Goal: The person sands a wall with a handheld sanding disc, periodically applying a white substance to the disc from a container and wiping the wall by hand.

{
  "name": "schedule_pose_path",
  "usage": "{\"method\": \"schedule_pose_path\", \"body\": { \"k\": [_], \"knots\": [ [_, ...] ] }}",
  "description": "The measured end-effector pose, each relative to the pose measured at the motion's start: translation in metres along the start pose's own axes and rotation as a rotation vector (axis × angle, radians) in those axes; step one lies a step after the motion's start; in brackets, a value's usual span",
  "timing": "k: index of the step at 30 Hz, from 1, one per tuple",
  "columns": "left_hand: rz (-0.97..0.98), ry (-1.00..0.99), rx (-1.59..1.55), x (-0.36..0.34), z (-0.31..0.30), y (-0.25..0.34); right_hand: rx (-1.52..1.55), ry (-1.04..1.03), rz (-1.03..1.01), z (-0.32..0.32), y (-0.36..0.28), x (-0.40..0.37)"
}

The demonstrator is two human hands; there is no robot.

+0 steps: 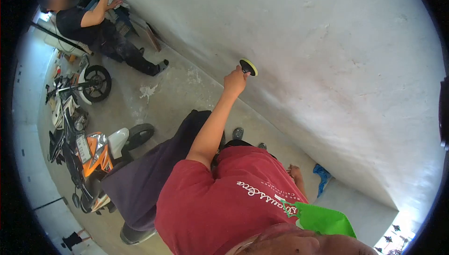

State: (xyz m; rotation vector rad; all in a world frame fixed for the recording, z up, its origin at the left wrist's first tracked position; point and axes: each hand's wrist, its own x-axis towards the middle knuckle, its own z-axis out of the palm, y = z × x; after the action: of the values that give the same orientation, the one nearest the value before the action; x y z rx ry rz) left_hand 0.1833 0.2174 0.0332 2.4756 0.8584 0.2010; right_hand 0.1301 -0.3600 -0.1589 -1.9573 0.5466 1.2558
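My left hand (235, 82) is raised at the grey plastered wall (318, 40), its fingers closed round the back of a round sanding pad (249, 67). The pad has a black back and a yellow-green rim, and its face is turned to the wall. Pale, smeared patches and small pits mark the plaster around it. Low by my side, partly behind my red shirt (224, 194), is my right hand (294, 172). Its fingers look curled, and I cannot tell what is in them.
An orange and white motorbike (96, 154), partly under a dark cloth (149, 175), stands to my left. Beyond it is another motorbike (89, 84). A person (93, 28) in dark clothes is by the wall further off. A blue plastic sheet (322, 178) lies at the wall's foot.
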Motion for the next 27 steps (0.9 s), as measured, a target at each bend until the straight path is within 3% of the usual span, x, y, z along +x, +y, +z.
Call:
{"method": "schedule_pose_path", "body": {
  "k": [7,9,15,21,24,27],
  "knots": [
    [-0.047,-0.128,-0.016,0.017,0.019,0.012,0.08,0.082,-0.009,0.024,-0.003,-0.006],
    [-0.063,-0.175,-0.031,0.021,0.023,0.008,0.043,0.11,-0.112,0.028,0.001,0.009],
    [-0.064,-0.225,-0.017,0.041,0.059,-0.011,0.151,0.096,-0.117,0.039,-0.032,-0.012],
    [-0.158,-0.312,0.072,0.073,0.158,-0.074,0.112,0.077,-0.114,0.033,-0.026,-0.002],
    [-0.123,-0.331,0.066,0.073,0.167,-0.071,0.093,0.122,-0.085,0.029,-0.018,0.002],
    [0.058,-0.358,-0.021,0.054,0.124,-0.042,0.187,0.148,-0.073,0.03,-0.025,-0.016]
  ]
}}
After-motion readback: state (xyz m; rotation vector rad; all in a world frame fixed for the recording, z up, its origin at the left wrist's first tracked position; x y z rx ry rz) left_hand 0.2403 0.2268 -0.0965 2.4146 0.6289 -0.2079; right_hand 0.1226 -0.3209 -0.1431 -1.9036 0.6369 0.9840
